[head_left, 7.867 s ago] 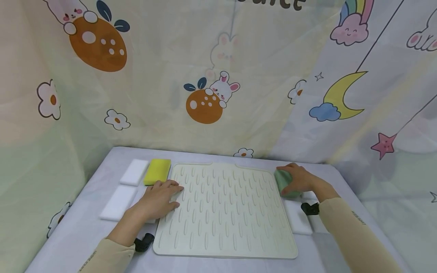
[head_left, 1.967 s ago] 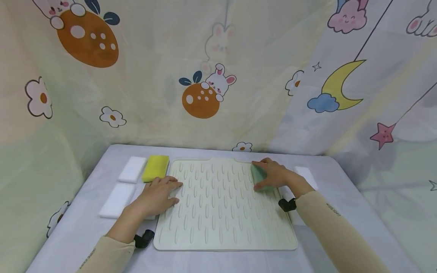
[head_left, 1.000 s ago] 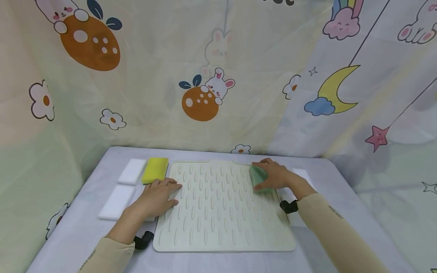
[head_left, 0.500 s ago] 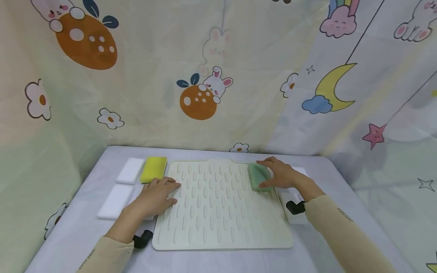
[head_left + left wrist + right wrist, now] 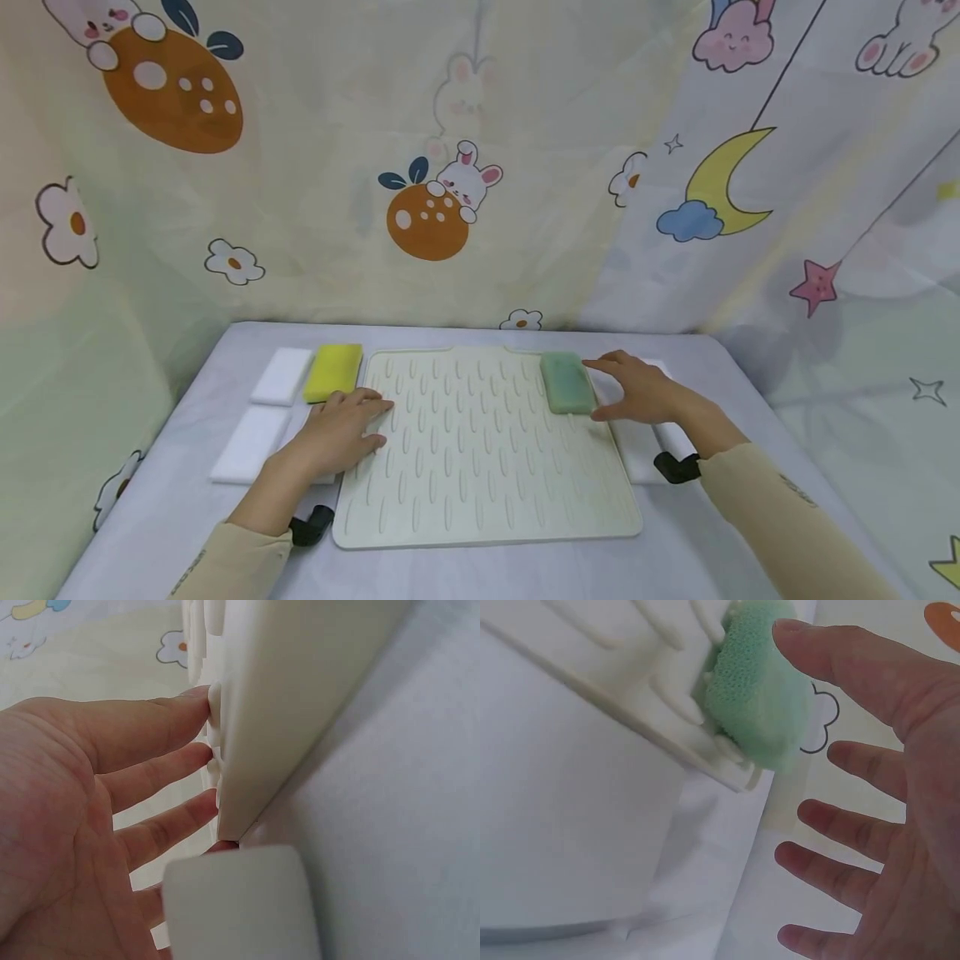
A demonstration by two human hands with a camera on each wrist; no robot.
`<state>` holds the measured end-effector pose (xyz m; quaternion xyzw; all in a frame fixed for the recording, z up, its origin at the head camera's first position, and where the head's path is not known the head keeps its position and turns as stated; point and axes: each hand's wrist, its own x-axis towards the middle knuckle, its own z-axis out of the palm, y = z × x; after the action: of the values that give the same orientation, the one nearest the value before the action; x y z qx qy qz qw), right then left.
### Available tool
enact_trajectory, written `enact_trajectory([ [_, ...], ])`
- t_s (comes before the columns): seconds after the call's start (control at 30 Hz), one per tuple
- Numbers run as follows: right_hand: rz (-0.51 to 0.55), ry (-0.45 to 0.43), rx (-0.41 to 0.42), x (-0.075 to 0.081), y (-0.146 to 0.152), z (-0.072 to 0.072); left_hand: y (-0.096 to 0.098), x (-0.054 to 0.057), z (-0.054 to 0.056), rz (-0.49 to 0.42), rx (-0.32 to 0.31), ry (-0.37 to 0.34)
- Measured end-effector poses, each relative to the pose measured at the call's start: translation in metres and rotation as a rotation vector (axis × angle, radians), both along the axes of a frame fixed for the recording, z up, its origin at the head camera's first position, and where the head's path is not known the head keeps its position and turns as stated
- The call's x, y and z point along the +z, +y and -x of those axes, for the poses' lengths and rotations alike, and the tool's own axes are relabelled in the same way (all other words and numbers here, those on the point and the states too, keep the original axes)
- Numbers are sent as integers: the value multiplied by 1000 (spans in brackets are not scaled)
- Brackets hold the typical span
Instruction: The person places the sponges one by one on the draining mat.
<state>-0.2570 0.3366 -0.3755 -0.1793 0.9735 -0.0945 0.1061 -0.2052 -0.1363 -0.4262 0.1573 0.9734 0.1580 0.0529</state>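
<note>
A green sponge (image 5: 566, 382) lies on the back right corner of a cream ridged mat (image 5: 480, 467). Just right of the sponge, my right hand (image 5: 639, 392) hovers with its fingers spread and holds nothing. The right wrist view shows the thumb close to the sponge (image 5: 757, 690); whether it touches cannot be told. My left hand (image 5: 337, 437) rests on the mat's left edge. In the left wrist view, its thumb and fingertips touch the ridges of the mat (image 5: 277, 697). A yellow sponge (image 5: 333, 372) lies beyond the left hand.
To the left lie white sponge-like blocks, one farther back (image 5: 282, 376) and one nearer (image 5: 251, 443); another is mostly hidden by the left hand. More white blocks (image 5: 637, 454) lie right of the mat, partly under the right hand. A printed curtain (image 5: 315, 208) hangs behind the table.
My right hand carried the green sponge leftward from beside the mat onto its back right corner. It then let go and drew back to the right. The left hand stayed in place.
</note>
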Motion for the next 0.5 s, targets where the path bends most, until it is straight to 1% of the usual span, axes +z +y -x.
enact_trajectory([
  [0.3, 13, -6, -6, 1, 12, -16, -1, 1, -2, -12, 13, -11],
  [0.5, 17, 11, 6, -1, 22, -27, 0, 2, -2, -12, 9, -7],
])
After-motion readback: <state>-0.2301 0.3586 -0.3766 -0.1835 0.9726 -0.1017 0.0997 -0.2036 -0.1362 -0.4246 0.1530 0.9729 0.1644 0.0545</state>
